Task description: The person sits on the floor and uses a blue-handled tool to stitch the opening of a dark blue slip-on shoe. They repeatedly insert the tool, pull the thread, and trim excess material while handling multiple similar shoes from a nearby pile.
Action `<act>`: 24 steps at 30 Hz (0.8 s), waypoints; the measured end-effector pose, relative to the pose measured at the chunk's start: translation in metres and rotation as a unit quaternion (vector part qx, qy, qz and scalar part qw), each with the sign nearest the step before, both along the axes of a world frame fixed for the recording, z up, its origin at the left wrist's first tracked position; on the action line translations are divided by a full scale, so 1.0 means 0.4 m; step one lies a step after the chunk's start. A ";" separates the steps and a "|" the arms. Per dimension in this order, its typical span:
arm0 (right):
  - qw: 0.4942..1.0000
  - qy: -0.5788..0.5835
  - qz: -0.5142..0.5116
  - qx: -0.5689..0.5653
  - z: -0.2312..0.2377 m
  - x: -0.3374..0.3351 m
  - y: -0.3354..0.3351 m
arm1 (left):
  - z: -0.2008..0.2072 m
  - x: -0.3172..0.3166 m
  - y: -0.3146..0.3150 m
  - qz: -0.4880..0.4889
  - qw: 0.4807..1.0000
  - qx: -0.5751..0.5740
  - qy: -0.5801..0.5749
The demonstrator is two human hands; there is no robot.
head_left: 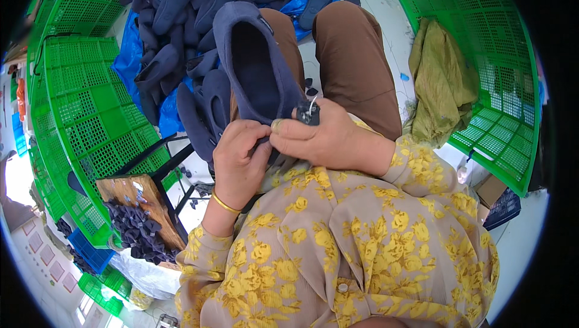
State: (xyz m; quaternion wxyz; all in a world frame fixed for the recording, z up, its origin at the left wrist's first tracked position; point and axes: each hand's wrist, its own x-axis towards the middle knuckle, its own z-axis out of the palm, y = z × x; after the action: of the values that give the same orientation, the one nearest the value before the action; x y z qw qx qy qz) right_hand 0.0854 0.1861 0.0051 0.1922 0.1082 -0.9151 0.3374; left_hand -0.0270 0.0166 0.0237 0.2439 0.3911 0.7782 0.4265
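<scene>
A dark blue fabric shoe upper [256,63] lies over my lap, opening facing up. My left hand [238,162] pinches its near edge from the left. My right hand [313,138] grips the same edge from the right and also holds a small black tool [309,113] with a thin white thread at its tip. Both hands touch each other at the shoe's heel. A gold bangle [224,204] circles my left wrist.
A heap of dark blue shoe uppers [181,20] lies on blue sheeting [128,63] ahead left. Green plastic crates [90,117] stand at left and right [500,75]. An olive cloth [440,81] hangs on the right crate. A wooden board with small dark pieces [136,219] sits lower left.
</scene>
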 end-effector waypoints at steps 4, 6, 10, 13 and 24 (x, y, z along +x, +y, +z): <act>0.980 0.028 -0.074 -0.185 0.108 -0.025 -0.019 | -0.033 0.004 -0.003 -0.021 0.997 0.054 0.057; 0.901 -0.076 -0.085 -0.419 0.115 -0.039 0.010 | -0.011 0.004 0.004 -0.001 0.999 0.016 0.031; 0.708 -0.147 -0.011 -0.691 0.124 -0.026 0.034 | -0.002 0.014 -0.004 0.022 0.999 0.005 0.025; 0.661 -0.163 0.030 -0.731 0.162 -0.001 0.053 | -0.001 0.020 -0.008 0.024 0.998 0.005 0.050; 0.940 -0.249 -0.067 -0.224 0.084 0.011 0.043 | -0.003 0.024 -0.007 0.020 0.992 0.052 0.115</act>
State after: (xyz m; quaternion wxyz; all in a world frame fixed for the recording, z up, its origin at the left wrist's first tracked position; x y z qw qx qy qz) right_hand 0.0897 0.2035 0.0388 -0.0004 -0.0865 -0.8395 0.5365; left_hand -0.0173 0.0139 0.0224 0.1237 0.4342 0.7856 0.4230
